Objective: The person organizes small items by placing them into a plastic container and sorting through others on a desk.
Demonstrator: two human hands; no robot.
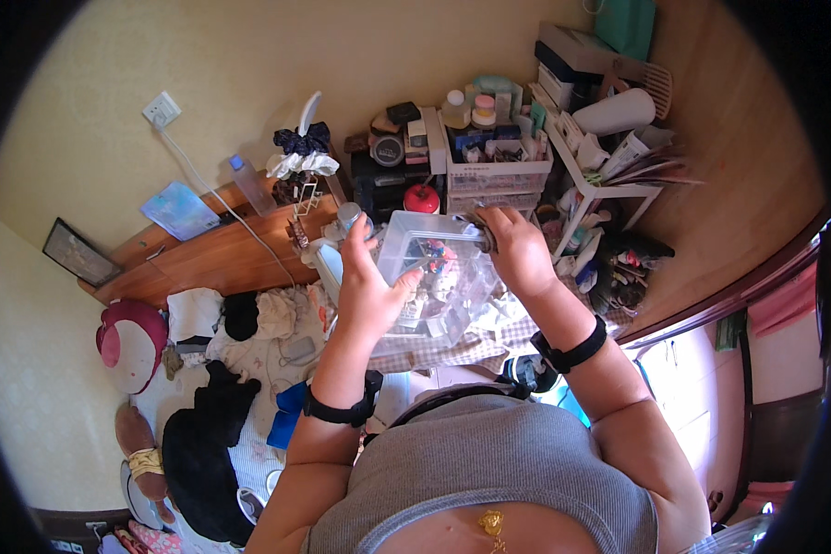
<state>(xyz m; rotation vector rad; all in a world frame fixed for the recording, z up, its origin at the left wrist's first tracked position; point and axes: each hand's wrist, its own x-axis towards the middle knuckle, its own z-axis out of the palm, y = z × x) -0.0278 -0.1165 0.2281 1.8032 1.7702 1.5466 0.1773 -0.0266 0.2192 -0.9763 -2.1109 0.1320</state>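
A clear plastic storage box with small colourful items inside is held up in front of me, tilted. My left hand grips its left wall and underside. My right hand holds the box's right rim, with a small dark object pinched in its fingers. Both wrists wear black bands. Behind the left hand's fingertips stands a small grey-capped jar.
Behind the box, a crowded table holds a white drawer basket of bottles and jars, a red round object and black boxes. A white rack stands at right. A wooden headboard and clothes on a bed lie at left.
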